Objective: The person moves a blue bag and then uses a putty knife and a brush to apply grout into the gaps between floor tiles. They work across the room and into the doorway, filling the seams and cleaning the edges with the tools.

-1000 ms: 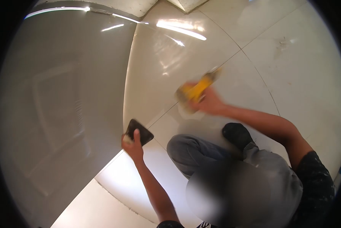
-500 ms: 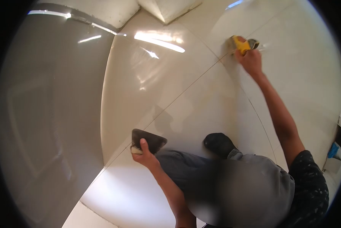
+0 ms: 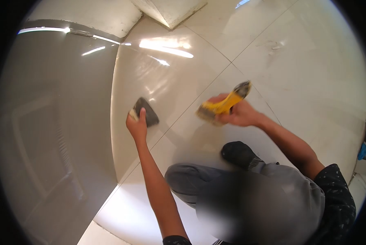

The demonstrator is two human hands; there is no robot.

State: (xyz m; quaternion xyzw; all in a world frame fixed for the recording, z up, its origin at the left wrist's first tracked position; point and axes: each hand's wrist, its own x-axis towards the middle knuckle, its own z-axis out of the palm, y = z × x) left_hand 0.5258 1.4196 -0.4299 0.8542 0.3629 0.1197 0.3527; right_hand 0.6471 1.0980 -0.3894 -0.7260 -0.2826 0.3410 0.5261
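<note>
My left hand grips a dark, flat, roughly rectangular pad with a pale edge, thumb on its face, above the tiled floor near the grey panel. My right hand is wrapped round a yellow brush with a dark end pointing up and right. Its bristly, pale brown end points down and left, over the floor right of the long tile joint. The two held things are apart. Whether either touches the floor I cannot tell.
A glossy grey panel stands at the left. Pale floor tiles with thin joints reflect bright light. A white block corner juts in at the top. My dark-socked foot is below my right hand. A blue item lies at the far right.
My right hand has come left and nearer with the yellow brush, which has turned. My left hand has moved up and slightly left with the dark pad, now tilted differently.
</note>
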